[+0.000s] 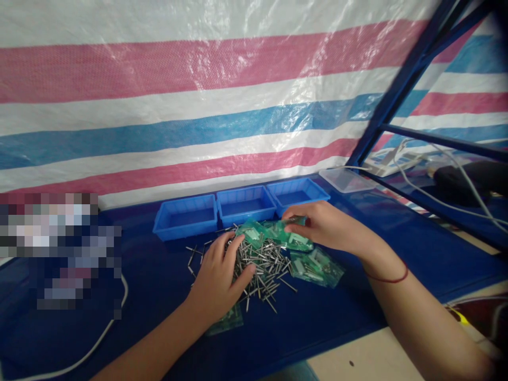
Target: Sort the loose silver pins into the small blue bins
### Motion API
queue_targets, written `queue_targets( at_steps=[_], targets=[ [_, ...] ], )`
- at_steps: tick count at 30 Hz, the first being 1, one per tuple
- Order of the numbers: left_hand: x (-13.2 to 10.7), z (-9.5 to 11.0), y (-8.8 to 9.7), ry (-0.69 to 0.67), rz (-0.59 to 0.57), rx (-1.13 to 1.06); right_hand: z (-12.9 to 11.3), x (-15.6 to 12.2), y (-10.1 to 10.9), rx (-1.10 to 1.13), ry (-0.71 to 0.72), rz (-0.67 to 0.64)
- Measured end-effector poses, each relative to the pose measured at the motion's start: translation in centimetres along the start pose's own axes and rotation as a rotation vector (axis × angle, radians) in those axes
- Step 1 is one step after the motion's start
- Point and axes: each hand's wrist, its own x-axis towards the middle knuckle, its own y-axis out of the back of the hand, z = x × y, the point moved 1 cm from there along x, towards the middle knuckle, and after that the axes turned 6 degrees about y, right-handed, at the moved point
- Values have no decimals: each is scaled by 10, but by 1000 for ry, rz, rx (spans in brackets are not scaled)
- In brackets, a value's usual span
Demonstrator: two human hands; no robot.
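Note:
A loose heap of thin silvery metal pins point(266, 264) lies on the blue table. My left hand point(218, 270) rests over the left part of this heap, fingers spread, hiding some pins. Behind and right of the pins are small green plastic bags point(254, 233) with pale pieces showing through. My right hand point(323, 225) pinches the top of one green plastic bag point(299, 242) between thumb and fingers. Another green bag point(317, 267) lies flat just below it. Part of a further green bag point(228, 321) sticks out from under my left wrist.
Three blue trays, left point(186, 218), middle point(246, 205) and right point(297, 191), stand in a row behind the heap. A clear plastic lid point(345, 180) lies beyond them. A blue metal frame point(397, 90) rises at right, and a white cable point(101, 338) runs along the left.

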Motion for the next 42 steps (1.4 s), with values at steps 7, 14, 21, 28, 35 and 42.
queue_targets(
  at_steps=[7, 14, 21, 28, 35, 42],
  targets=[
    [0, -2, 0, -21, 118, -21, -2, 3, 0, 69, 36, 329],
    [5, -1, 16, 27, 200, -180, -37, 30, -36, 759, -75, 340],
    [10, -6, 31, 214, 172, -450, -51, 54, -45, 1050, -135, 357],
    [13, -7, 33, 241, 143, -609, -44, 42, -62, 1116, -220, 409],
    [12, -1, 34, 330, 164, -765, -46, 33, -50, 972, -145, 353],
    [15, -1, 25, 416, 176, -876, -37, 30, -52, 603, -16, 337]
  ],
)
